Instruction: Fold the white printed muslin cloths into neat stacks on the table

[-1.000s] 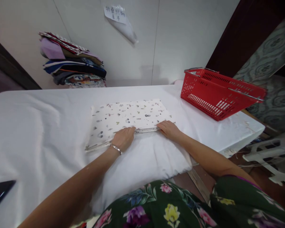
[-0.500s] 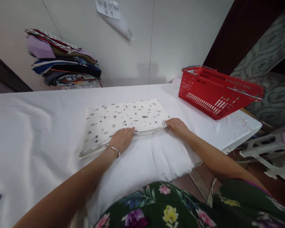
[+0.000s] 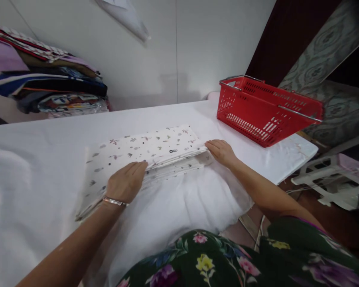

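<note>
A folded white cloth (image 3: 143, 147) with small printed plants and shapes lies on the white-covered table, its layers stacked along the near edge. My left hand (image 3: 127, 181), with a silver bracelet at the wrist, grips that near edge left of the middle. At the near right corner my right hand (image 3: 221, 151) pinches the layers. Between the two hands the upper layers are raised, and a lower printed layer shows beneath them. Both thumbs are hidden under the fabric.
A red plastic basket (image 3: 266, 115) with metal handles stands at the table's right end. Stacked folded fabrics (image 3: 56, 79) lie at the back left against the wall. A white plastic stool (image 3: 332, 183) is beside the table on the right. The white tablecloth (image 3: 32, 171) is wrinkled at left.
Both hands have lifted the near edge of the cloth's upper layers, opening a gap above the lower layer. My left hand has shifted left along the edge. The view has turned slightly.
</note>
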The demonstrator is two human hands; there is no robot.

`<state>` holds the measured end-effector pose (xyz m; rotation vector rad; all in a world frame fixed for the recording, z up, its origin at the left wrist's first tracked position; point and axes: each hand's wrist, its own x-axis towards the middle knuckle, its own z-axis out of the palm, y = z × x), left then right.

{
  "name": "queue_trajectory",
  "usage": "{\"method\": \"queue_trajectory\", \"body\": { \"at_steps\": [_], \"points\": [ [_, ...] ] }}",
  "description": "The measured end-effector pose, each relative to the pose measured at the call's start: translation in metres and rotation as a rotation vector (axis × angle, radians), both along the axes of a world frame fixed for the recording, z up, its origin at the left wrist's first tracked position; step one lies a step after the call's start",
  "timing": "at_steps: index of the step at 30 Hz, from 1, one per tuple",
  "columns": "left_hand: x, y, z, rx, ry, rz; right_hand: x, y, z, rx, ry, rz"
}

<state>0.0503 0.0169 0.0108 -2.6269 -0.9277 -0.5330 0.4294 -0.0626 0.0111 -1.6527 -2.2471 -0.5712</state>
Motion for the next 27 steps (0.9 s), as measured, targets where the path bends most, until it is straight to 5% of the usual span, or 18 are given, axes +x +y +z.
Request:
{"method": "queue_trajectory", "body": {
  "at_steps": [7, 16, 23, 27],
  "points": [
    [-0.003, -0.022, -0.034, -0.023, 0.07, -0.151, 0.003, -0.021, -0.021, -0.113, -0.037, 0.124],
    [-0.002, 0.001, -0.002, 0.079, -0.086, -0.096, 0.0, -0.004, -0.003, 0.028, 0.025, 0.002],
    [-0.004, -0.023, -0.025, -0.082, 0.074, -0.172, -0.007, -0.021, -0.02, -0.188, 0.017, 0.021],
    [-0.003, -0.027, -0.025, -0.106, 0.055, -0.161, -0.011, -0.027, -0.015, -0.249, -0.022, 0.01]
  ]
}}
